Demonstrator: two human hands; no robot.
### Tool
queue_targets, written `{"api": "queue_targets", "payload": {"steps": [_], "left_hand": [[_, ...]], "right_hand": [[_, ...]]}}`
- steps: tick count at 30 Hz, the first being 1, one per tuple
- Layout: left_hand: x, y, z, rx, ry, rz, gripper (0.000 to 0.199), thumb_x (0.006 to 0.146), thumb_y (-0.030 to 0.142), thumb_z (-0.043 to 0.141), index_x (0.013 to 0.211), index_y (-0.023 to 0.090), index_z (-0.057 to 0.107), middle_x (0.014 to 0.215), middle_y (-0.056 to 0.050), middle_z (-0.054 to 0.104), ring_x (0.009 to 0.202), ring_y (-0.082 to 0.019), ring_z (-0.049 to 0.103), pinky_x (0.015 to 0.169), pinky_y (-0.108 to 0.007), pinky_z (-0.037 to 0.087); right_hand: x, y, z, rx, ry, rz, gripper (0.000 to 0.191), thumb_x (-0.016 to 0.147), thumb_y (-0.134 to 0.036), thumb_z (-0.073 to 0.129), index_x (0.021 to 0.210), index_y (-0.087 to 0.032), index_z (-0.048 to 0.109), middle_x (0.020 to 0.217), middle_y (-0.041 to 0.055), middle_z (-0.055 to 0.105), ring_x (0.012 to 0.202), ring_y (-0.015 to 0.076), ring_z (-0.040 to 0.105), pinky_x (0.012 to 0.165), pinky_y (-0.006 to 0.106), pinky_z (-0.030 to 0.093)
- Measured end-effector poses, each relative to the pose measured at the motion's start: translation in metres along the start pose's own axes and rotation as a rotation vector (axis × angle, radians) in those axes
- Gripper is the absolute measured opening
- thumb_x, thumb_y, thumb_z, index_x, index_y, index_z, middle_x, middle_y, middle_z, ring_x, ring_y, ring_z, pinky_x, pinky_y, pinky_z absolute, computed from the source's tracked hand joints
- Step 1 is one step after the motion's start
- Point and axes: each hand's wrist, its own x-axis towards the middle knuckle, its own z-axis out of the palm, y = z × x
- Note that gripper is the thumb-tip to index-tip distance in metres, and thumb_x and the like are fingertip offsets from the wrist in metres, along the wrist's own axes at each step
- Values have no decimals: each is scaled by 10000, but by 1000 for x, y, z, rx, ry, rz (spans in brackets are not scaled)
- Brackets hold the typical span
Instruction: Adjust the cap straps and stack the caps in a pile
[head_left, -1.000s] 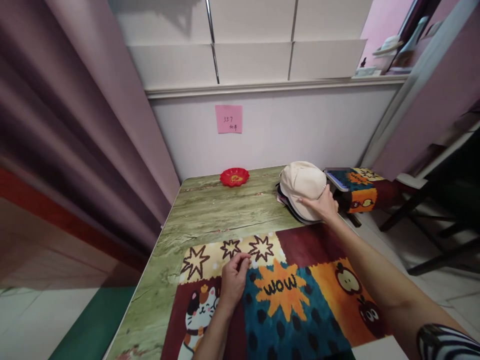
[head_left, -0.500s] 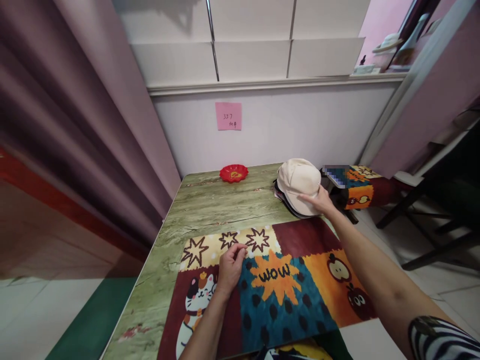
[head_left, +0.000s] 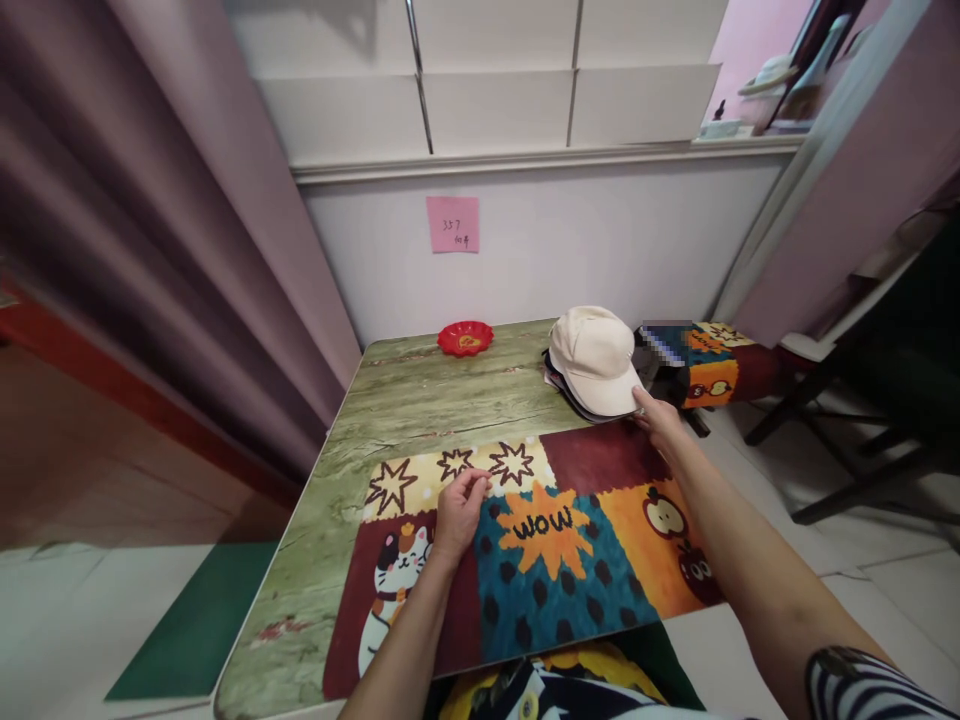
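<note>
A cream cap (head_left: 596,350) sits on top of a stack at the right back of the table, its brim towards me. Dark cap brims (head_left: 570,395) peek out beneath it. At the right edge of the cream brim is my right hand (head_left: 658,418), thumb on top and the other fingers lower, closed on the brim. My left hand (head_left: 461,510) rests over the patterned mat (head_left: 570,600), fingers curled and thumb against forefinger, with nothing visible in them.
A red scalloped dish (head_left: 465,338) stands at the back of the green wood-patterned table (head_left: 420,390). Behind it, a pink note (head_left: 453,224) sticks to the wall. Beyond the table's right side are a stool with a patterned cover (head_left: 716,385) and a dark chair (head_left: 862,400). Curtains hang left.
My right hand has slid from the side of the cream cap down to the edge of its brim. The left hand stays in place. The view has shifted slightly.
</note>
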Motion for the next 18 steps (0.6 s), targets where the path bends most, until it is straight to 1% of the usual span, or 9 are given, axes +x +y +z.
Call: {"api": "queue_targets", "payload": {"steps": [3,5,7,9,11,15,16,18], "left_hand": [[-1,2,1,-10,7,2,255,863,406,602,927,187,716,804,-42,727,728,-186,665,696,-289,520],[-3,4,1,-12,13,4,241,858,389,605,917,184,717,792,-40,721,711,-179,655,683,-282,515],[-4,7,2,-15,20,2,226,850,374,610,907,183,717,779,-36,719,698,-175,651,671,-276,511],[-6,9,2,-17,26,0,216,846,364,611,901,184,718,770,-33,719,691,-173,648,663,-271,506],[-7,10,2,-17,30,-1,209,842,354,607,894,185,718,765,-30,718,690,-172,648,663,-268,503],[-7,12,2,-17,29,0,215,841,356,606,894,180,718,768,-33,720,696,-172,649,667,-269,500],[-8,12,2,-17,29,0,219,842,360,607,898,180,717,775,-35,722,699,-173,652,667,-270,501],[-8,12,2,-17,25,1,221,845,367,609,901,182,717,784,-37,726,708,-176,658,666,-271,503]], "right_hand": [[1,-7,9,73,18,71,381,730,-350,854,968,-133,652,794,62,707,738,196,704,680,337,651],[-1,-8,13,111,16,98,330,747,-302,839,957,-149,635,865,69,722,801,210,715,740,401,658],[-5,-5,17,130,9,105,292,767,-277,817,954,-165,623,946,79,732,880,225,720,802,441,649],[-11,0,20,131,-4,99,260,797,-286,784,964,-180,614,1024,86,734,953,234,718,847,449,637],[-18,6,22,118,-29,78,247,825,-309,748,991,-190,607,1084,92,730,997,234,714,860,427,633],[-29,17,21,49,-70,-13,333,854,-408,693,1083,-188,592,1152,111,714,1007,223,715,826,365,639],[-30,18,20,17,-69,-43,381,856,-453,677,1109,-182,588,1160,124,707,1009,230,714,817,367,641],[-33,20,15,-74,-63,-120,504,857,-544,634,1178,-159,578,1198,168,680,1052,277,700,831,422,638]]}}
